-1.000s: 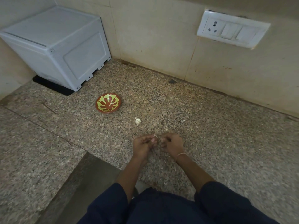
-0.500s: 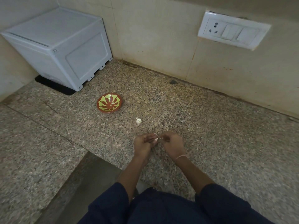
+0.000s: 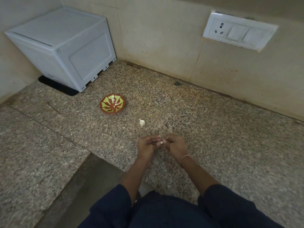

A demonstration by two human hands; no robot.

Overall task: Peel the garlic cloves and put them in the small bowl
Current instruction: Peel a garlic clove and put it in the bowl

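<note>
Bin (image 3: pixel 65 46) in the back-left corner of the bench (image 3: pixel 213 137); small bowl (image 3: pixel 112 104) before it, to its right. Left hand (image 3: pixel 147 144) and right hand (image 3: pixel 175 145) meet near the front edge, held clove (image 3: pixel 160 140) between them; loose garlic clove (image 3: pixel 142 122) on the bench between hands and bowl (nearer the hands). Socket plate (image 3: pixel 239 34) on the wall behind, right.

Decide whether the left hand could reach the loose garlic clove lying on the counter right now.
Probably yes: the loose clove lies on open counter just beyond the left hand, with nothing between them. But it and the right hand are busy pinching a second clove.
</note>
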